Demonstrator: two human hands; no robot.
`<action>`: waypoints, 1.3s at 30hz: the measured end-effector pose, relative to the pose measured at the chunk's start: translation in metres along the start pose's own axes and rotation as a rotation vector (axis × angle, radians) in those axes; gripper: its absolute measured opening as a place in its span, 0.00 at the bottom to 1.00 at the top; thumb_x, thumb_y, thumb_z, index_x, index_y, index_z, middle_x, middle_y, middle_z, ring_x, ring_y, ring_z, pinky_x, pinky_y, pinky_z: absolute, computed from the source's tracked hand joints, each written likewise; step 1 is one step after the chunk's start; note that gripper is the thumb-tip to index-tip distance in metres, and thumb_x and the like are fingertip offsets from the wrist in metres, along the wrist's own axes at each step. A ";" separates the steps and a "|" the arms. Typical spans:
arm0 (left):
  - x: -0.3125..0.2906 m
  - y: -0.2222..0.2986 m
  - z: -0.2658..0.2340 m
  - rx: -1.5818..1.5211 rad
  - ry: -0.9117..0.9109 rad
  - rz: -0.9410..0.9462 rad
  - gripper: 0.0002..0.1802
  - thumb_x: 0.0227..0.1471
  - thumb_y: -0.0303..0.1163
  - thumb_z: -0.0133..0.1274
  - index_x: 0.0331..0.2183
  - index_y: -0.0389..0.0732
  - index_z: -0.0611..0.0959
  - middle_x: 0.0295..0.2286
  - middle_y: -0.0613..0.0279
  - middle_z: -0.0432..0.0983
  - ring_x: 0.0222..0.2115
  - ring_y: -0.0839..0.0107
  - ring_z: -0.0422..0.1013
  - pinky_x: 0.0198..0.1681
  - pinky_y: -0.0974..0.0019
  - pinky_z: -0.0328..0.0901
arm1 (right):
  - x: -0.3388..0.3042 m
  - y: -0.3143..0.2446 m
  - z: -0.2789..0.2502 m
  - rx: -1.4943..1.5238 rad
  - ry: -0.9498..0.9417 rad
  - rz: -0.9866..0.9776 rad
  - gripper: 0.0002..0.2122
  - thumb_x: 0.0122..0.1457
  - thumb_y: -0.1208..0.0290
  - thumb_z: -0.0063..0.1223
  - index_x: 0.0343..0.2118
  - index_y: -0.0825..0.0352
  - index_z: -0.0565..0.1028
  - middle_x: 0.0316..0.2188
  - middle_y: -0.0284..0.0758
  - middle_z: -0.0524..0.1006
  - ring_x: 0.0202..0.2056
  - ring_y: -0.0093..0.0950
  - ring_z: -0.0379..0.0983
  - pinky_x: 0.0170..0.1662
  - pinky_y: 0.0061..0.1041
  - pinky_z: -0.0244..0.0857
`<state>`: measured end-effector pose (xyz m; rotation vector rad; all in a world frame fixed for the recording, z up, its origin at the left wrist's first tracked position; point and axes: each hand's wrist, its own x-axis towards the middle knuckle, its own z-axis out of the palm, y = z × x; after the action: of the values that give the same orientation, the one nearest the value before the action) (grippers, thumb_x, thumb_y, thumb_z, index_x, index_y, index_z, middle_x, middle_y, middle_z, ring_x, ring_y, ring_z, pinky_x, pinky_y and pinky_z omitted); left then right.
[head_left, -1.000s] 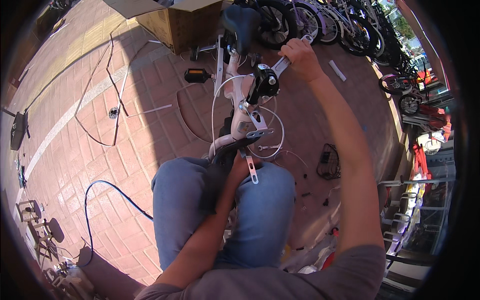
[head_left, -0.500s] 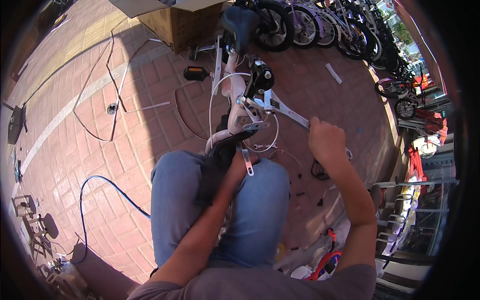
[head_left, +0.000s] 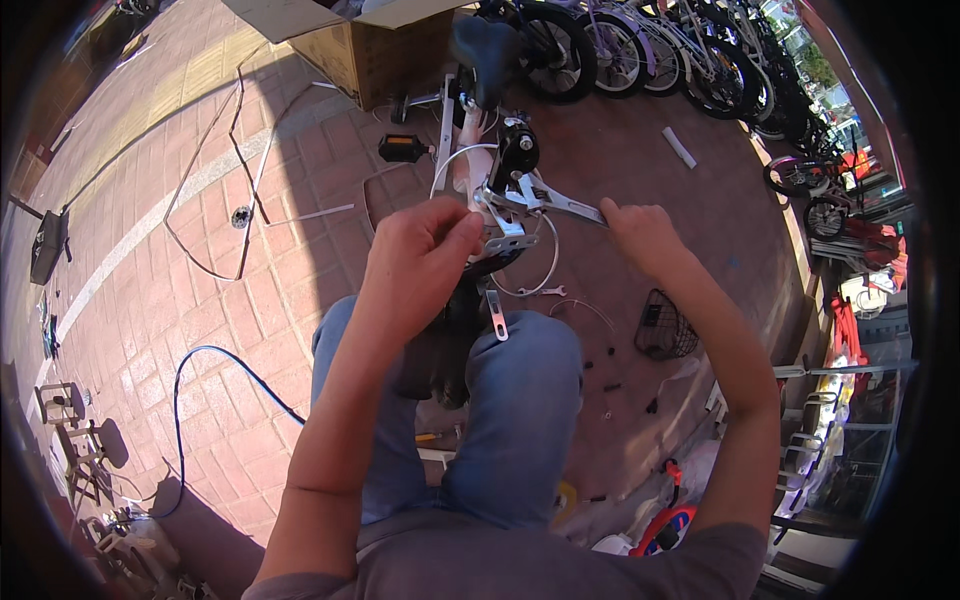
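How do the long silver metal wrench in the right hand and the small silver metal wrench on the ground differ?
The long silver metal wrench is gripped in the right hand; the small silver metal wrench lies loose on the reddish brick paving. The long wrench appears bigger, the small wrench shorter and slimmer. Both look silvery.

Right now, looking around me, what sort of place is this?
Probably an outdoor bicycle work area, perhaps beside a shop: a row of bicycles stands at the upper right, a pale pink bicycle is before you on brick paving, and your right hand holds a wrench.
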<state>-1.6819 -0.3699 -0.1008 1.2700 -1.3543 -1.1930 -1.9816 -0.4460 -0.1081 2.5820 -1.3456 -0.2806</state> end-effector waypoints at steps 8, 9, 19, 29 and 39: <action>0.067 -0.068 0.033 -0.511 0.050 -0.241 0.14 0.52 0.26 0.41 0.40 0.30 0.74 0.34 0.56 0.74 0.34 0.73 0.70 0.43 0.71 0.63 | 0.041 0.026 0.001 0.192 -0.333 0.021 0.10 0.49 0.72 0.48 0.36 0.63 0.67 0.29 0.43 0.75 0.34 0.43 0.72 0.35 0.40 0.64; 0.068 -0.072 0.035 -0.560 0.063 -0.259 0.14 0.52 0.25 0.41 0.40 0.30 0.74 0.35 0.56 0.74 0.35 0.72 0.70 0.44 0.71 0.63 | 0.055 0.034 0.009 0.145 -0.362 0.007 0.09 0.49 0.73 0.48 0.35 0.62 0.68 0.30 0.42 0.75 0.36 0.41 0.72 0.36 0.40 0.64; 0.056 -0.070 0.054 -0.839 0.348 -0.267 0.13 0.42 0.19 0.39 0.34 0.31 0.70 0.30 0.54 0.73 0.31 0.69 0.70 0.41 0.69 0.61 | 0.237 0.024 -0.003 -0.399 0.566 -0.412 0.02 0.46 0.73 0.47 0.24 0.56 0.70 0.27 0.25 0.66 0.36 0.22 0.67 0.40 0.30 0.57; 0.047 -0.086 0.054 -1.015 0.491 -0.333 0.15 0.47 0.16 0.39 0.41 0.33 0.67 0.39 0.52 0.66 0.39 0.65 0.68 0.43 0.69 0.65 | 0.243 -0.127 -0.116 -0.705 1.157 -0.972 0.03 0.43 0.69 0.56 0.17 0.55 0.74 0.22 0.22 0.64 0.36 0.17 0.63 0.44 0.30 0.55; 0.061 -0.067 0.035 -0.691 0.267 -0.158 0.26 0.50 0.23 0.45 0.51 0.33 0.62 0.45 0.54 0.64 0.40 0.71 0.66 0.41 0.70 0.63 | 0.092 0.002 -0.082 -0.213 0.666 0.263 0.10 0.48 0.61 0.53 0.24 0.63 0.74 0.15 0.32 0.72 0.18 0.34 0.72 0.21 0.35 0.64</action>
<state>-1.7119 -0.4293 -0.1720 0.9872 -0.5685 -1.3786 -1.9089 -0.5144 -0.0352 2.0124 -1.2768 0.4214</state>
